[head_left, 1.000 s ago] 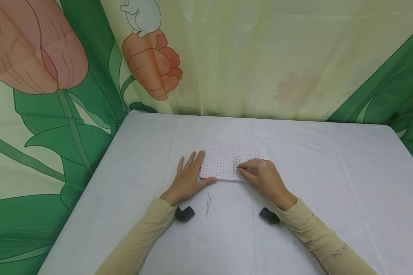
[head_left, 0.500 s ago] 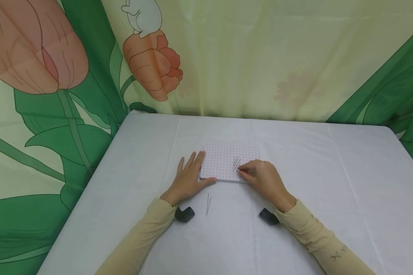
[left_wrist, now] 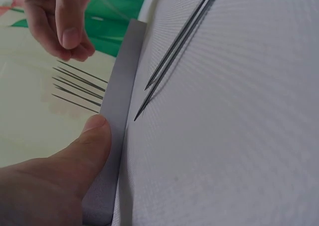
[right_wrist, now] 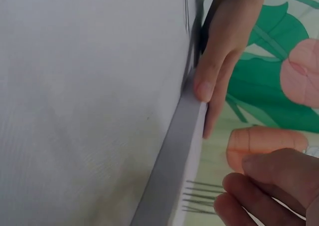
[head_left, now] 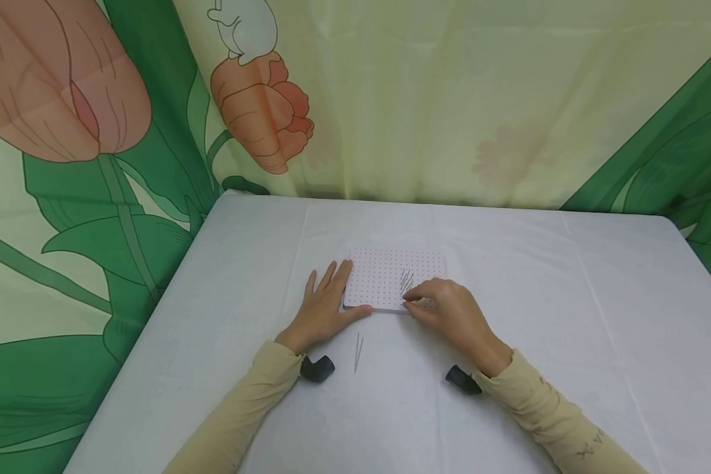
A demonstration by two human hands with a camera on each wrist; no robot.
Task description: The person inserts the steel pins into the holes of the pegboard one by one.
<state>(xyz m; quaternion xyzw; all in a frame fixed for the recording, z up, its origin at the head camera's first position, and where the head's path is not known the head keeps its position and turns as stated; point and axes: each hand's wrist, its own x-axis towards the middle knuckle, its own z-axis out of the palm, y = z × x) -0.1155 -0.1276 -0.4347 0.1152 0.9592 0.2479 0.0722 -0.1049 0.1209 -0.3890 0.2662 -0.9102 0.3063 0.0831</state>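
A thin pale board with a grid of small holes lies on the table. My left hand spreads along its left side, fingertips on the left edge and thumb on the front edge. Several thin dark metal pins stand upright in the board's right half. Just beside them hovers my right hand, its fingers loosely bent and the thumb a little apart from the index finger; I see nothing between them. Two more pins lie close together on the cloth in front of the board.
White cloth covers the table. Dark camera mounts sit at both wrists, close to the cloth. Behind the far edge hangs a curtain printed with flowers and leaves.
The right hand has shifted slightly left and toward the front edge of the board, and its pinched finger and thumb have parted. The left hand and the two loose pins stay put.
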